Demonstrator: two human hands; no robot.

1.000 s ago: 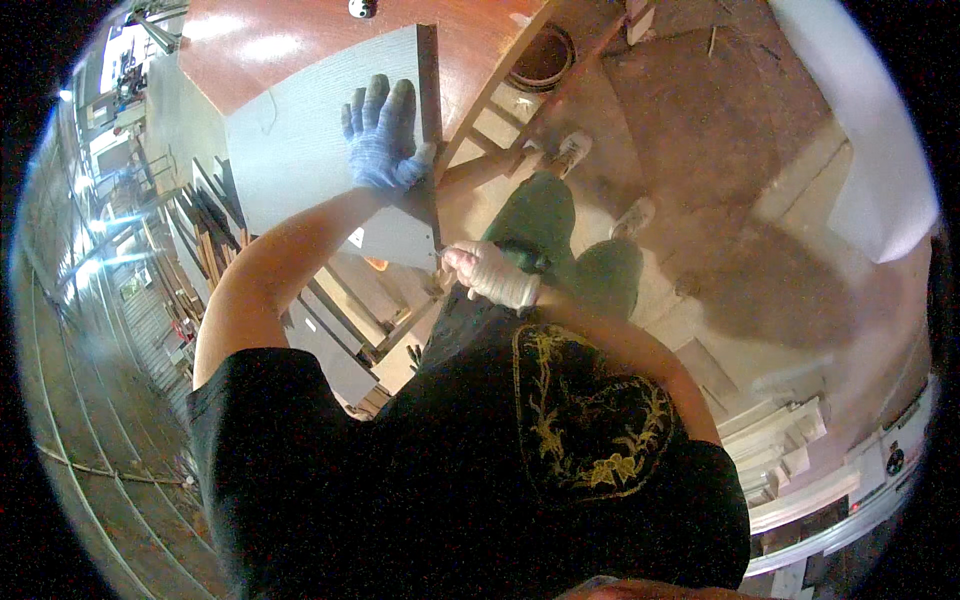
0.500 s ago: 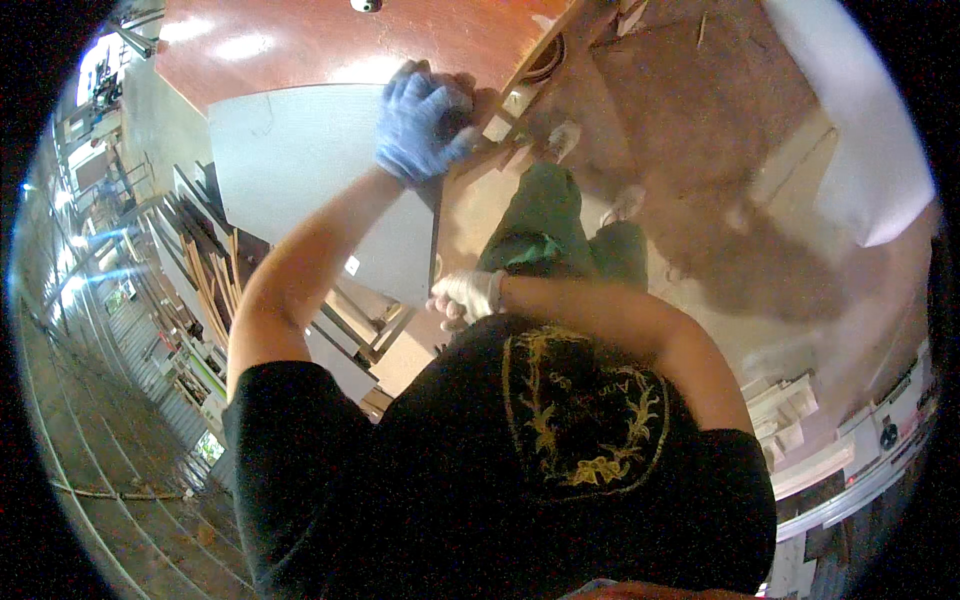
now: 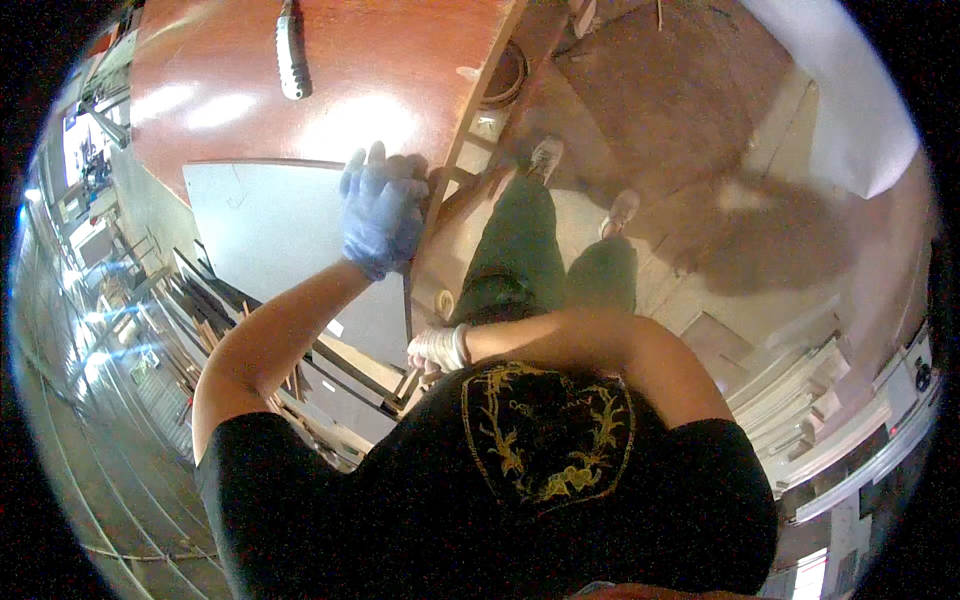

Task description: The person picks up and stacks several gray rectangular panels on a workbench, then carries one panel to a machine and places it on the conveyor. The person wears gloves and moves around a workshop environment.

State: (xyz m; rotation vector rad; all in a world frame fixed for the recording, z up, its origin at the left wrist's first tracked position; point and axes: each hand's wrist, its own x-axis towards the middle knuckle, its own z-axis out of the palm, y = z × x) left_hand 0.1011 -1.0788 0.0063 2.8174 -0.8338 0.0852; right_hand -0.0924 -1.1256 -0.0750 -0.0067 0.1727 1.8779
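Observation:
A flat grey panel (image 3: 280, 220) lies across the near part of a reddish-brown tabletop (image 3: 400, 50). My left hand (image 3: 382, 215), in a blue glove, rests on the panel's far right corner, its fingers stretched out past the far edge. At the near right corner, close to my body, my right hand (image 3: 436, 348) in a whitish glove has its fingers curled on the panel's edge; the fingertips are partly hidden. Beyond the panel lies a hand tool with a silvery, dark-marked handle (image 3: 291, 65); its far end runs out of view.
Long strips of wood (image 3: 190, 310) and dark bars stand left of the table. Stacked pale boards (image 3: 810, 390) lie at the right. A white sheet (image 3: 850, 110) hangs at the far right. A round coil (image 3: 505, 75) sits beside the table's right edge.
The view has shifted, so the panel and both hands appear lower and further left, and more of the hand tool shows. My left fingers look straighter; both hands keep their places on the panel.

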